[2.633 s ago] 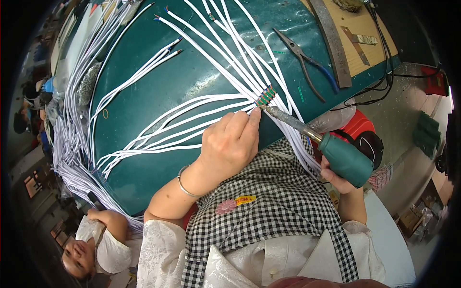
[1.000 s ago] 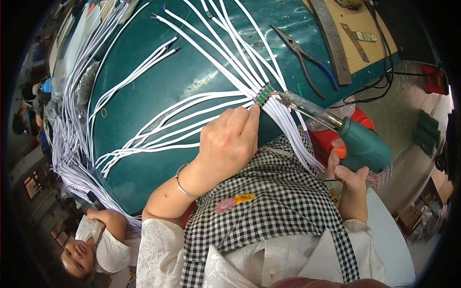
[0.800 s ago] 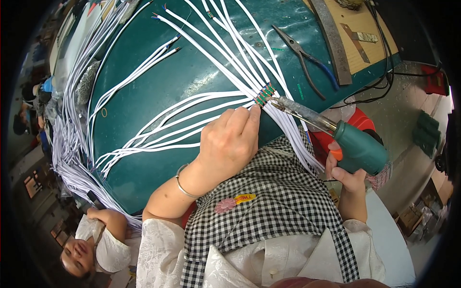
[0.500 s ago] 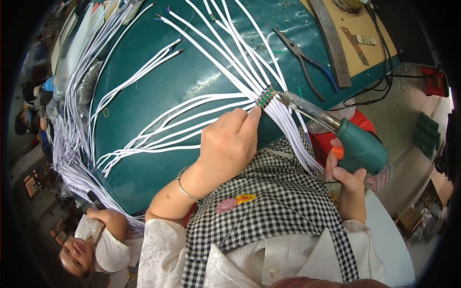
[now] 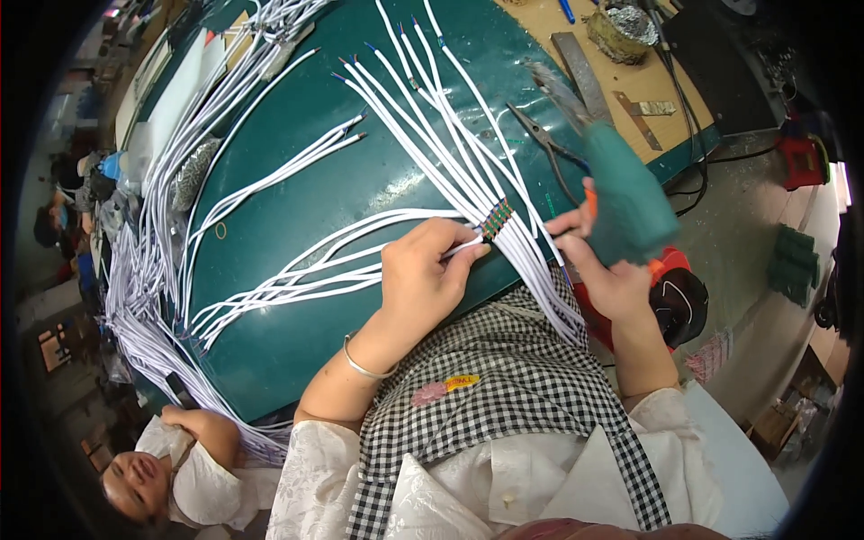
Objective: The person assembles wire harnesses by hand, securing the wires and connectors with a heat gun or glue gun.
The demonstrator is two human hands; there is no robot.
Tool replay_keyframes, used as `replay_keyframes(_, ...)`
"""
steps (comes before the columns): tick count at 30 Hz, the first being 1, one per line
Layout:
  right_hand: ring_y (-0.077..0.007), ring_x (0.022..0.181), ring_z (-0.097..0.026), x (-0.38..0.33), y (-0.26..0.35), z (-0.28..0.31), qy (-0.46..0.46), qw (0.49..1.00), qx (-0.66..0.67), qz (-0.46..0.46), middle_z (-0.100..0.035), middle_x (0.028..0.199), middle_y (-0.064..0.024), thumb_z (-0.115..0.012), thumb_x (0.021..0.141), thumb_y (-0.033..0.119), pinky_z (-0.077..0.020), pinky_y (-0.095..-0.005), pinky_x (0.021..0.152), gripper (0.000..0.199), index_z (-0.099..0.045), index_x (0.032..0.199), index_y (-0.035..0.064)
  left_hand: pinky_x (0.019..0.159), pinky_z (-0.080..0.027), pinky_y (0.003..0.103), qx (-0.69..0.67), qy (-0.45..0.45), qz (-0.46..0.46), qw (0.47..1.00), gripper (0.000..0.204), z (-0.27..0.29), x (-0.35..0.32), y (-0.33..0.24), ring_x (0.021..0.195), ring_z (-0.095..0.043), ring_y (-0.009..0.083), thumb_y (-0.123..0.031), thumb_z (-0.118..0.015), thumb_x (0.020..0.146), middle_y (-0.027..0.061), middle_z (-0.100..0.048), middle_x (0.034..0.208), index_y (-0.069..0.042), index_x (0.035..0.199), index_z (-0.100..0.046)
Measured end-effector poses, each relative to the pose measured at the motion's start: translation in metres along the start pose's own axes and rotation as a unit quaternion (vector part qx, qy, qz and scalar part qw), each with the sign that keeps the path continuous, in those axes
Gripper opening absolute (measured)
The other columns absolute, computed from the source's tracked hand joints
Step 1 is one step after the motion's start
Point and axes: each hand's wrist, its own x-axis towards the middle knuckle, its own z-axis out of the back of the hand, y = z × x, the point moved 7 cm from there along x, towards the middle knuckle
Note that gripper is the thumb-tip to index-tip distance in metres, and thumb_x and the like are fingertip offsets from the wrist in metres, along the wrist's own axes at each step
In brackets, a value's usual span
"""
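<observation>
My left hand (image 5: 421, 270) is closed, its thumb and fingers pinching the end of a white cable at the edge of a bundle. The white cables (image 5: 531, 270) run side by side across the table edge toward my apron. Coloured wire joints (image 5: 497, 218) form a short band across them, right by my left fingertips. My right hand (image 5: 612, 279) grips a green gun-shaped tool (image 5: 630, 193) with an orange trigger and metal barrel, blurred by motion. Its barrel points up and away, apart from the joints. The right thumb and a finger reach toward the cables.
Pliers (image 5: 544, 144) lie on the green table mat (image 5: 378, 360), near a flat metal bar (image 5: 583, 76). A foil-lined pot (image 5: 623, 34) stands on a wooden board at the far right. Piled white cables (image 5: 148, 306) line the left edge, with another person (image 5: 193, 459) beyond.
The green tool has swung up and away from the joints, with my right hand moving nearer the cables. My left fingers now pinch a cable end. The view has shifted slightly.
</observation>
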Motion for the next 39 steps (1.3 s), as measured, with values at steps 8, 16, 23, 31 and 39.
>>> replay_keyframes(8,-0.0231,0.099,-0.066,0.021,-0.013,-0.04,0.015,0.995,0.029,-0.093,-0.06,0.119,-0.0113,-0.077,0.08,-0.007,-0.0553,-0.0343,0.089,0.068,-0.043,0.14,-0.0055,0.06,-0.051,0.027,-0.113,0.024,-0.057,0.992,0.01,0.019,-0.006,-0.019,0.067,-0.066,0.0169,0.002,-0.077,0.078,0.0096,-0.07,0.079,0.001,0.085,-0.071)
replay_keyframes(16,-0.01,0.082,-0.061,0.025,-0.003,-0.048,0.01,0.996,-0.078,-0.05,-0.061,0.103,-0.0051,-0.08,0.074,-0.007,-0.0492,-0.0235,0.067,0.059,-0.053,0.126,-0.0015,0.052,-0.046,0.027,-0.088,-0.019,-0.072,0.993,0.012,0.015,-0.013,-0.018,0.058,-0.06,0.0171,0.0,-0.08,0.076,0.0088,-0.066,0.073,0.0,0.083,-0.071)
replay_keyframes(23,-0.008,0.083,-0.062,0.021,-0.02,-0.053,-0.051,0.986,-0.16,-0.022,-0.065,0.1,-0.0037,-0.081,0.074,-0.008,-0.0531,-0.0235,0.075,0.052,-0.055,0.119,0.0007,0.049,-0.048,0.036,-0.032,-0.019,-0.06,0.997,0.013,0.01,-0.027,-0.033,0.055,-0.06,0.0273,-0.001,-0.079,0.073,0.0098,-0.061,0.07,-0.002,0.078,-0.067)
replay_keyframes(31,-0.0085,0.078,-0.061,0.023,-0.026,-0.036,-0.113,0.987,-0.097,-0.059,-0.067,0.101,-0.0059,-0.082,0.074,-0.006,-0.0509,-0.0235,0.065,0.043,-0.061,0.111,-0.0001,0.056,-0.05,0.038,0.277,0.112,0.016,0.954,0.015,0.041,-0.036,0.001,0.065,-0.064,0.0278,-0.01,-0.081,0.071,0.0075,-0.064,0.073,-0.005,0.08,-0.07)
replay_keyframes(39,-0.0189,0.104,-0.062,0.025,-0.024,-0.039,-0.099,0.99,-0.055,-0.079,-0.047,0.103,-0.0051,-0.072,0.072,-0.021,-0.0574,-0.0244,0.077,0.086,-0.034,0.147,-0.0053,0.058,-0.048,0.039,0.198,0.002,-0.191,0.962,0.026,-0.001,-0.001,-0.019,0.068,-0.06,0.0275,-0.017,-0.082,0.07,0.007,-0.06,0.074,-0.006,0.084,-0.063)
